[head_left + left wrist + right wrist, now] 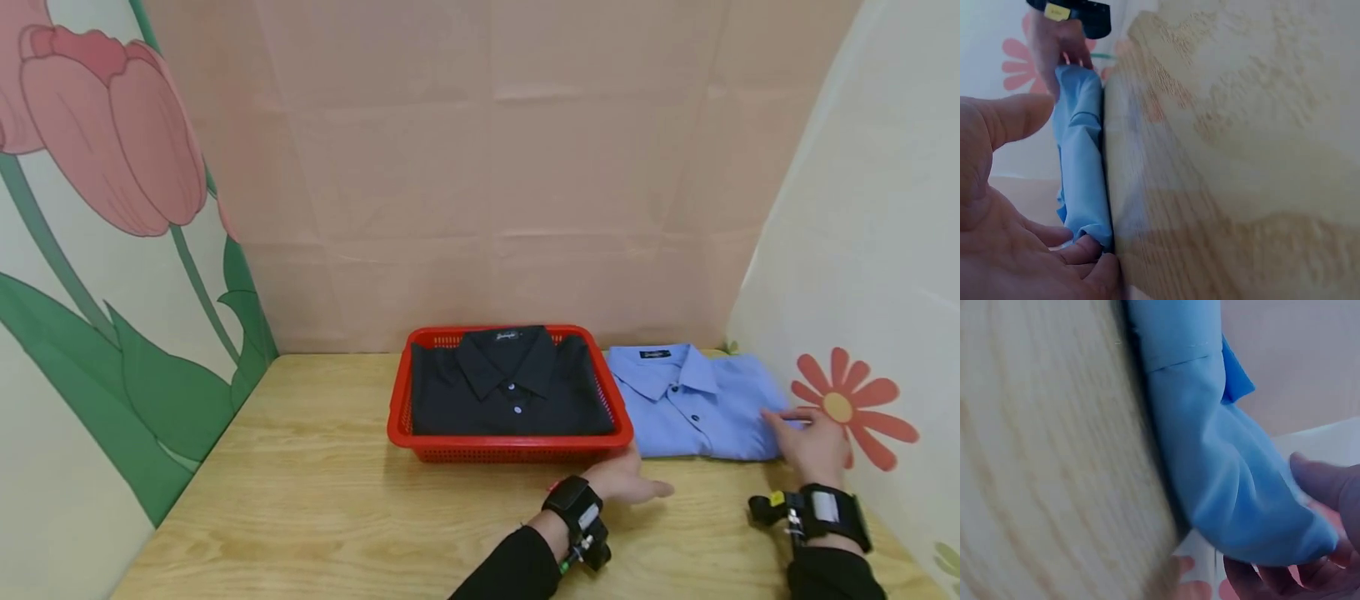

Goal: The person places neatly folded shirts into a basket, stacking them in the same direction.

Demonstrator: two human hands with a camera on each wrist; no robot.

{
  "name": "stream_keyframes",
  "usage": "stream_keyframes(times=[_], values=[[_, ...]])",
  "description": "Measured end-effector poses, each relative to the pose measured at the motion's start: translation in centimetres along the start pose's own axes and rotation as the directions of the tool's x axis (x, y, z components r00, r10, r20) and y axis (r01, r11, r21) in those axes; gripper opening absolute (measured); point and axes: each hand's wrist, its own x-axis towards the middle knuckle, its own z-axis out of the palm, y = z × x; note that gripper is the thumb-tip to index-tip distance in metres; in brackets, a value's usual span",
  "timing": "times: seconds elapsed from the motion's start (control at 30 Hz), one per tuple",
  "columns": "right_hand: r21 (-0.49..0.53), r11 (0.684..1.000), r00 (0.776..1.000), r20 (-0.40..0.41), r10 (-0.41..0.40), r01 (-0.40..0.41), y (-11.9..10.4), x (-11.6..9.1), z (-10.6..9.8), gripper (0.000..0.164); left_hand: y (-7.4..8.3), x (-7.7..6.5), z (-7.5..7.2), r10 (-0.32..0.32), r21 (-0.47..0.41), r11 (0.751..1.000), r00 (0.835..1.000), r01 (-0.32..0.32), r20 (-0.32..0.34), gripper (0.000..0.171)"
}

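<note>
A folded light-blue shirt (693,408) with a collar and dark buttons lies on the table, right of a red basket (510,450). My right hand (813,446) holds the shirt's right end. In the right wrist view, the fingers (1279,581) are beneath the lifted fabric and the thumb is above. My left hand (618,479) is at the shirt's left end, by the basket's near right corner. The left wrist view shows its thumb (1022,119) spread away, while the fingers touch the shirt's end, their tips partly hidden.
Inside the basket lies a folded black shirt (517,404), collar toward the back. The wooden table (322,500) meets a pinkish back wall (487,167). Walls with a painted tulip (112,133) and red flower (838,407) flank it, the right one close to my right hand.
</note>
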Motion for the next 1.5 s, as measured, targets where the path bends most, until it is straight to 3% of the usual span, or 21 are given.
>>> stream_keyframes(times=[0.1, 0.17, 0.37, 0.47, 0.57, 0.67, 0.77, 0.9, 0.97, 1.07, 1.27, 1.4, 1.5], values=[[-0.019, 0.999, 0.998, 0.041, 0.036, -0.036, -0.2, 0.2, -0.5, 0.074, 0.0, -0.6, 0.0, 0.038, 0.033, 0.999, 0.999, -0.037, -0.037, 0.084], [-0.056, 0.997, 0.991, 0.114, 0.067, -0.061, -0.4, 0.1, -1.1, 0.081, -0.1, -0.9, 0.2, 0.057, 0.059, 0.997, 0.996, -0.053, -0.073, 0.079], [-0.256, 0.965, 0.934, 0.326, 0.144, -0.059, -0.8, -0.6, -2.4, 0.103, -0.2, -1.5, 1.0, 0.099, 0.044, 0.995, 0.974, -0.092, -0.202, 0.065], [-0.298, 0.954, 0.905, 0.393, 0.164, -0.044, -0.6, -0.9, -2.7, 0.110, 0.1, -1.8, 1.2, 0.064, -0.017, 0.997, 0.973, -0.070, -0.221, 0.056], [-0.312, 0.949, 0.880, 0.435, 0.193, -0.054, -0.4, -1.1, -2.6, 0.113, 0.4, -2.2, 1.6, -0.029, -0.151, 0.989, 0.974, -0.006, -0.224, 0.045], [-0.306, 0.951, 0.879, 0.443, 0.178, -0.039, -0.2, -1.2, -2.6, 0.110, 0.7, -2.5, 1.9, -0.130, -0.314, 0.948, 0.966, 0.055, -0.223, 0.043], [-0.266, 0.963, 0.892, 0.422, 0.163, -0.051, -0.3, -1.4, -2.5, 0.102, 0.9, -2.0, 2.3, -0.199, -0.469, 0.880, 0.956, 0.078, -0.214, 0.043], [-0.225, 0.972, 0.910, 0.385, 0.152, -0.067, -0.5, -1.7, -2.4, 0.092, 0.6, -0.7, 3.2, -0.255, -0.613, 0.788, 0.939, 0.062, -0.232, 0.062], [-0.218, 0.974, 0.912, 0.382, 0.147, -0.066, -0.5, -1.8, -2.4, 0.092, 0.5, -0.3, 3.6, -0.267, -0.639, 0.768, 0.927, 0.039, -0.265, 0.062], [-0.224, 0.972, 0.909, 0.385, 0.158, -0.074, -0.5, -2.0, -2.4, 0.093, 0.4, -0.1, 3.9, -0.268, -0.636, 0.771, 0.914, 0.014, -0.305, 0.059], [-0.294, 0.950, 0.900, 0.379, 0.216, -0.104, -0.8, -2.1, -2.3, 0.094, 0.7, -0.4, 3.3, -0.253, -0.553, 0.832, 0.918, 0.046, -0.305, 0.061], [-0.290, 0.954, 0.906, 0.381, 0.183, -0.071, -0.7, -2.2, -2.5, 0.089, 1.1, -0.4, 3.0, -0.241, -0.506, 0.861, 0.917, 0.050, -0.319, 0.059], [-0.276, 0.960, 0.910, 0.390, 0.144, -0.034, -0.4, -2.1, -2.7, 0.085, 1.2, -0.1, 3.2, -0.237, -0.512, 0.858, 0.916, 0.041, -0.323, 0.055]])
